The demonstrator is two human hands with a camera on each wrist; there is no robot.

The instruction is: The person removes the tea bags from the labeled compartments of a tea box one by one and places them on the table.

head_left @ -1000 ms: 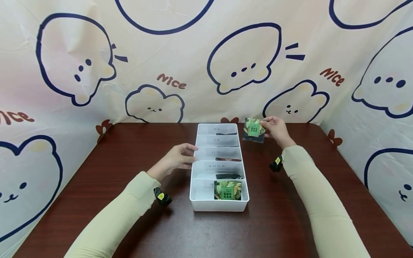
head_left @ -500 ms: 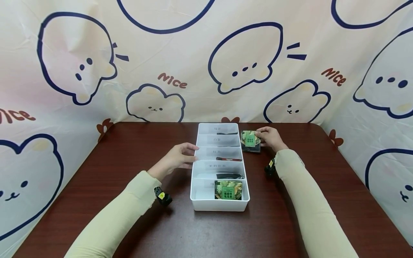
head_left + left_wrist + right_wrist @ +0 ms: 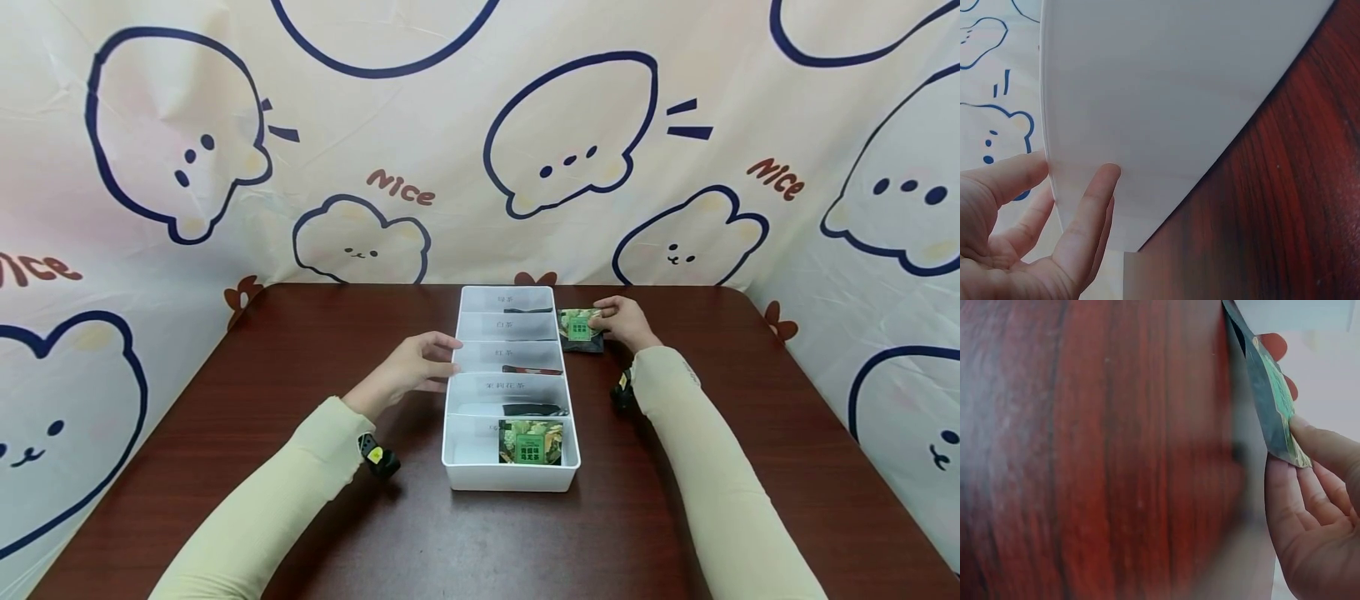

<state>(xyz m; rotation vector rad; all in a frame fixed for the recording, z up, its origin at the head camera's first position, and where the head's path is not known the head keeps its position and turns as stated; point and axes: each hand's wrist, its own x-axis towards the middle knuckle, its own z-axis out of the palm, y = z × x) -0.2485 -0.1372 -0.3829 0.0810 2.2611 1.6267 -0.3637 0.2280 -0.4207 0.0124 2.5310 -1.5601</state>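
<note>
A long white divided tray (image 3: pixel 512 478) stands lengthwise on the table, its compartments carrying printed labels. My left hand (image 3: pixel 405 367) rests against its left side, and in the left wrist view the fingers (image 3: pixel 1088 231) touch the outer wall and the rim with little bend. Just beyond the tray's right edge, my right hand (image 3: pixel 628 323) pinches a green tea sachet (image 3: pixel 579 327) by its right side. The right wrist view shows the thumb (image 3: pixel 1325 444) on the printed face of that sachet and fingers behind it. A similar green sachet (image 3: pixel 530 442) lies in the nearest compartment.
Dark packets (image 3: pixel 534 410) lie in the second compartment from the front, and a red-and-dark packet (image 3: pixel 531 370) in the third. A thin dark packet edge (image 3: pixel 527 311) shows in the farthest one. Cartoon-printed fabric (image 3: pixel 405 100) surrounds the dark wooden table (image 3: pixel 300 333).
My right hand has brought the green sachet lower, slightly leftward and nearer me, beside the tray, and the sachet now tilts flatter. The left hand and the tray hold still.
</note>
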